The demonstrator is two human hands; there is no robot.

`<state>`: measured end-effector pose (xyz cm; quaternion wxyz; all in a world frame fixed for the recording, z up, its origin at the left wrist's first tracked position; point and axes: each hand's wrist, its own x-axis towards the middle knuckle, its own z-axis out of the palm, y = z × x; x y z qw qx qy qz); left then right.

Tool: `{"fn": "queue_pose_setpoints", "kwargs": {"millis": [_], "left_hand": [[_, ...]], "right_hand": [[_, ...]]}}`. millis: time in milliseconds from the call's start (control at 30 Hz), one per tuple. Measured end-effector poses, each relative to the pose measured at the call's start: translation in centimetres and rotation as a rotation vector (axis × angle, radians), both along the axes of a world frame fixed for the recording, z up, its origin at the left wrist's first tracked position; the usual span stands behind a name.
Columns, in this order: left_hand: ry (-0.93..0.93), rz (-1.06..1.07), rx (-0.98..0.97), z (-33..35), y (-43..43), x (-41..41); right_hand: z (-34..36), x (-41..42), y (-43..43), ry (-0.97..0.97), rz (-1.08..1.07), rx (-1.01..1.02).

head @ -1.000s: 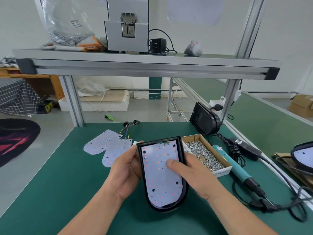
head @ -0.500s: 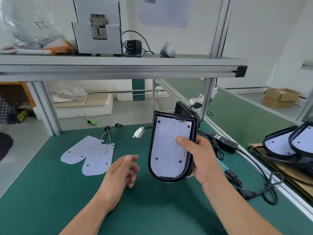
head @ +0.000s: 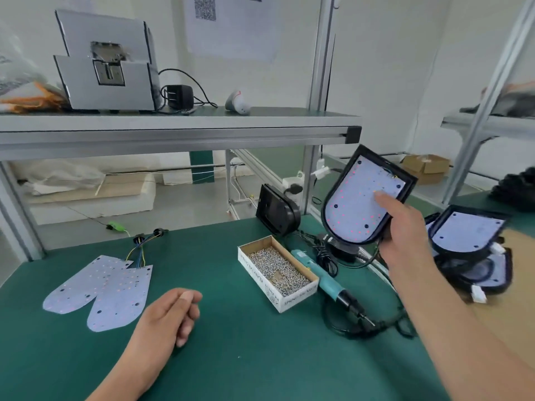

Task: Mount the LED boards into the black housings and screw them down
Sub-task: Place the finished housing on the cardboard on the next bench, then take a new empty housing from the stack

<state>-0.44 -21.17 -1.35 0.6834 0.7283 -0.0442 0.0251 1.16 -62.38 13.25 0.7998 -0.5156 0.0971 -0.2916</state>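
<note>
My right hand point(head: 405, 233) grips a black housing with a white LED board point(head: 359, 204) seated in it, held up in the air at the right, above the table's far edge and tilted. My left hand point(head: 170, 316) hovers low over the green mat, fingers loosely curled, holding nothing. Two loose LED boards point(head: 101, 287) with coloured wires lie flat at the left. An empty black housing point(head: 276, 209) leans upright behind the screw box point(head: 276, 272). A teal electric screwdriver point(head: 324, 277) lies beside the box. Several assembled housings point(head: 469, 241) are stacked at the right.
The screwdriver's cable and power brick point(head: 338, 250) coil across the mat's right side. An aluminium shelf point(head: 173, 130) spans overhead with a grey machine point(head: 104, 62) and an adapter on it. A frame post point(head: 311, 169) stands at the back right.
My right hand has carried the housing with its board up and to the right, toward the stack. My left hand let go of it and dropped toward the mat. The view has swung right.
</note>
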Motion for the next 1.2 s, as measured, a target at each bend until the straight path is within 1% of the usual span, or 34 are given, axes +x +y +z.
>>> {"fn": "queue_pose_setpoints", "kwargs": {"millis": [67, 233, 433, 667, 767, 900, 1033, 1200], "left_hand": [[-0.002, -0.001, 0.001, -0.3, 0.1, 0.2], [-0.005, -0.001, 0.000, -0.7, 0.3, 0.5], [0.001, -0.014, -0.025, -0.8, 0.4, 0.8], [0.013, -0.029, -0.079, -0.5, 0.4, 0.6], [0.016, -0.043, -0.104, -0.3, 0.2, 0.4], [0.025, -0.050, -0.142, 0.1, 0.1, 0.2], [0.039, -0.064, -0.184, 0.2, 0.2, 0.0], [0.046, -0.085, -0.243, 0.5, 0.2, -0.2]], "right_hand": [[0.3, 0.1, -2.6, -0.008, -0.095, 0.009], [-0.1, 0.7, -8.6, 0.081, -0.312, 0.033], [-1.2, 1.5, -12.7, 0.093, -0.394, 0.118], [-2.7, 2.3, -15.1, 0.154, -0.517, 0.076], [-3.4, 2.8, -16.2, 0.281, -0.604, -0.049], [-3.7, 3.0, -16.6, 0.437, -0.710, -0.304], [-3.8, 2.7, -16.5, 0.511, -0.792, -0.576], [-4.1, 2.6, -15.7, 0.530, -0.858, -0.985]]}}
